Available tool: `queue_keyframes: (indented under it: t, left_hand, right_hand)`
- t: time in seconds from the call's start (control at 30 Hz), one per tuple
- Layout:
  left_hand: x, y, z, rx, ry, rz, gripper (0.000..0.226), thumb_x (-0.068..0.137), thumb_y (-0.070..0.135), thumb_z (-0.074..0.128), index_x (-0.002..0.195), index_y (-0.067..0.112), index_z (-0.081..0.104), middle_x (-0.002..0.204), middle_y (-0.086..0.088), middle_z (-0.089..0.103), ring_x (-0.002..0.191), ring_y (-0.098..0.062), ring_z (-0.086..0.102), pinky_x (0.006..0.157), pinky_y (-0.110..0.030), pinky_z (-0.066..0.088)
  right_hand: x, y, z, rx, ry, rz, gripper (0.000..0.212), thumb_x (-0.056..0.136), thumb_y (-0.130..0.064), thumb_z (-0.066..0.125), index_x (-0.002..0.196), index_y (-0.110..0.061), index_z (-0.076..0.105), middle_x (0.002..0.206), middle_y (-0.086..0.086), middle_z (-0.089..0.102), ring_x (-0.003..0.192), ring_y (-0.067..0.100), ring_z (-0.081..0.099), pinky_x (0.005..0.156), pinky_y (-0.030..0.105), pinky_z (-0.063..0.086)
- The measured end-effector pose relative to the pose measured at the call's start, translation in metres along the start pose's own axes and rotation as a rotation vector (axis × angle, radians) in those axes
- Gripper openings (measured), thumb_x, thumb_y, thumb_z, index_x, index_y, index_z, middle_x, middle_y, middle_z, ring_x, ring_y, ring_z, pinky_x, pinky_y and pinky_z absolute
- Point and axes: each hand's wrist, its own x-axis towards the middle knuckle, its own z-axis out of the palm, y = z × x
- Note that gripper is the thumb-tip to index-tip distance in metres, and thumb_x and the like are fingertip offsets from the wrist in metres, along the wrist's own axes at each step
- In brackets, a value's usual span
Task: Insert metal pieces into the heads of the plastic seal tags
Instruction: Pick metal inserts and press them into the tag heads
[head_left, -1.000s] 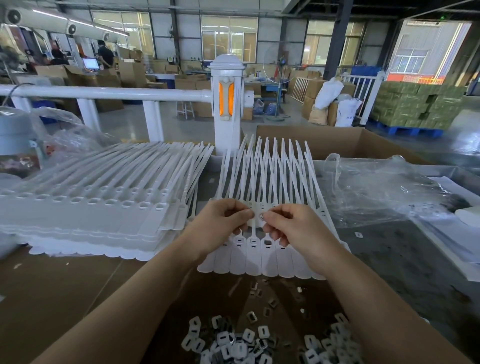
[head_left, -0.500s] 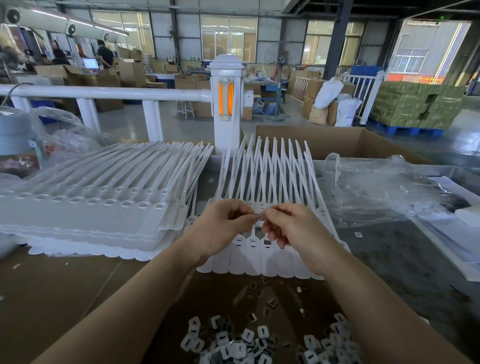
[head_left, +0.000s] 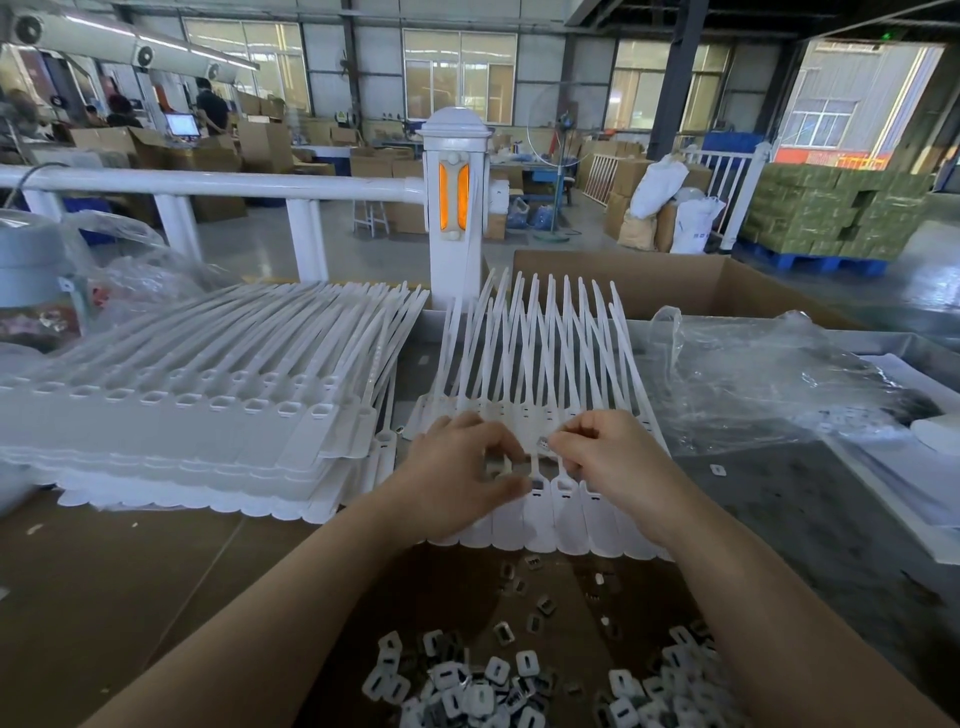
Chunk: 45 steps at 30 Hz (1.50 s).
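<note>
Right hand (head_left: 613, 457) is pinching a small metal piece (head_left: 543, 443) between thumb and forefinger, holding it just above the heads of the seal tags (head_left: 545, 395). Left hand (head_left: 462, 475) is pressing down on the same sheet, fingers curled over the heads near the middle; whether it is gripping anything cannot be told, since the fingertips are blurred.

The tags are lying as one joined white plastic sheet in the middle of the bench: flat rounded flags at the near edge, rectangular slotted heads in a row across the centre, thin tails fanning out toward the far side. Several heads right of the hands are showing a dark slot.

Left of this sheet, a thick stack of identical tag sheets (head_left: 171, 410) is sitting with open head sockets facing up. Near the viewer, loose metal pieces (head_left: 498, 675) are lying scattered and heaped on brown cardboard (head_left: 104, 582). A clear plastic bag (head_left: 769, 374) is lying to the right.

No readable writing or brand is showing on the tags or pieces.
</note>
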Motion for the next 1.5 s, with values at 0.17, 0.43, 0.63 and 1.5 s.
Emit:
queue_keyframes:
  t: [0.17, 0.43, 0.63, 1.5]
  left_hand:
    - [-0.001, -0.012, -0.002, 0.195, 0.037, -0.003, 0.019, 0.092, 0.045, 0.054, 0.111, 0.040, 0.056, 0.108, 0.011, 0.050, 0.109, -0.012, 0.043, 0.101, -0.036, 0.034]
    - [-0.002, -0.017, 0.002, 0.118, 0.024, 0.015, 0.011, 0.093, 0.041, 0.055, 0.105, 0.042, 0.056, 0.102, 0.012, 0.046, 0.103, -0.012, 0.039, 0.101, -0.039, 0.037]
    - [-0.001, -0.019, 0.004, 0.094, 0.037, 0.014, 0.012, 0.092, 0.042, 0.056, 0.104, 0.043, 0.057, 0.105, 0.011, 0.047, 0.106, -0.011, 0.039, 0.100, -0.037, 0.037]
    - [-0.001, -0.015, 0.008, 0.220, 0.088, 0.223, 0.030, 0.091, 0.025, 0.057, 0.118, 0.036, 0.059, 0.116, 0.011, 0.050, 0.113, -0.009, 0.039, 0.096, -0.026, 0.026]
  right_hand:
    - [0.003, 0.009, -0.007, -0.164, -0.039, 0.028, 0.028, 0.097, -0.019, 0.056, 0.086, 0.006, 0.066, 0.067, 0.007, 0.055, 0.059, 0.017, 0.048, 0.055, 0.018, 0.042]
    - [0.000, 0.007, 0.004, -0.349, -0.070, -0.105, 0.019, 0.098, -0.022, 0.057, 0.085, -0.013, 0.067, 0.076, -0.001, 0.066, 0.076, 0.021, 0.065, 0.068, 0.031, 0.050]
    - [0.002, 0.011, 0.004, -0.436, -0.074, -0.113, 0.019, 0.097, -0.021, 0.056, 0.083, -0.011, 0.066, 0.064, -0.015, 0.054, 0.061, 0.008, 0.055, 0.057, 0.025, 0.042]
    - [0.002, 0.009, 0.002, -0.413, -0.141, -0.135, 0.022, 0.096, -0.022, 0.059, 0.082, -0.039, 0.057, 0.080, -0.021, 0.052, 0.077, -0.002, 0.053, 0.062, 0.018, 0.039]
